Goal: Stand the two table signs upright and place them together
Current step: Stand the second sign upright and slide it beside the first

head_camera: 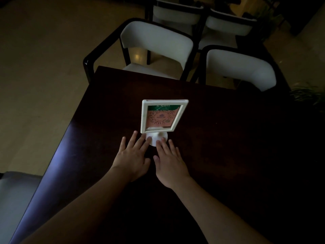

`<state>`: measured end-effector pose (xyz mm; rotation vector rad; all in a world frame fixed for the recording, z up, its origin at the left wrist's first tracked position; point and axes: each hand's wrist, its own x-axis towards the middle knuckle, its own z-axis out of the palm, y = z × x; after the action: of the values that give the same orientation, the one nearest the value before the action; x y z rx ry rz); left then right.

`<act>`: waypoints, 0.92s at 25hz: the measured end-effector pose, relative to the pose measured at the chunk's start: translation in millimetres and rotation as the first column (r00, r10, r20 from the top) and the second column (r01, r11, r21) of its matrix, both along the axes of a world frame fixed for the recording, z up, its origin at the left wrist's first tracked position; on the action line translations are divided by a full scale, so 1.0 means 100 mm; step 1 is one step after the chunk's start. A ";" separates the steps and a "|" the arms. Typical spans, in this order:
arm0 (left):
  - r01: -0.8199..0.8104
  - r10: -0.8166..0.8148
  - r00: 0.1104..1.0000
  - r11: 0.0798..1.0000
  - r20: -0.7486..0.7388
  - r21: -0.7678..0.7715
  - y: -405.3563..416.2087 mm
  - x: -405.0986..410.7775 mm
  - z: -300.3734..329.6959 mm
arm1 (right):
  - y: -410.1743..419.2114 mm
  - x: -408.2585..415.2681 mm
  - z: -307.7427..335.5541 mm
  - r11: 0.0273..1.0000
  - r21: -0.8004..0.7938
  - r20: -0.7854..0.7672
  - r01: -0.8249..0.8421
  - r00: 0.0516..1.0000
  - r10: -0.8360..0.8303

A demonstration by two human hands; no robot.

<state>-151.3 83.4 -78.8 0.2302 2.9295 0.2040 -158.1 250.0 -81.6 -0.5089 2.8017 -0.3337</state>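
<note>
One table sign (162,117) is all that's showing, standing upright at frame center on the dark table (219,138), so the job's looking maybe half done. Going left to right: the left hand (131,158) is lying flat, fingers spread and loose, tips touching the sign's round base (157,140). The right hand (169,163) is doing the same just beside it, gripping nothing. The second sign isn't appearing anywhere, maybe lost in the dark or hiding behind this one, so I'm guessing pairing them is still pending.

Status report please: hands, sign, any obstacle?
Left hand and right hand open, fingertips on sign base. One table sign upright; second not visible. Nothing in the way.
</note>
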 end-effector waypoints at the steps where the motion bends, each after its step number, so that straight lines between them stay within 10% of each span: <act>1: 0.006 -0.006 1.000 1.000 -0.003 0.005 0.00 0.01 0.01 | -0.01 0.01 -0.01 1.000 0.011 -0.004 0.006 1.000 -0.006; 23: 0.151 -0.156 0.983 0.987 0.094 0.058 1.00 0.52 0.10 | 0.97 0.71 0.10 0.986 0.079 0.054 0.144 0.987 -0.149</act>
<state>-99.0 183.7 -68.6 0.4396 2.7953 0.2583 -87.5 347.2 -71.9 -0.2725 2.7875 -0.2684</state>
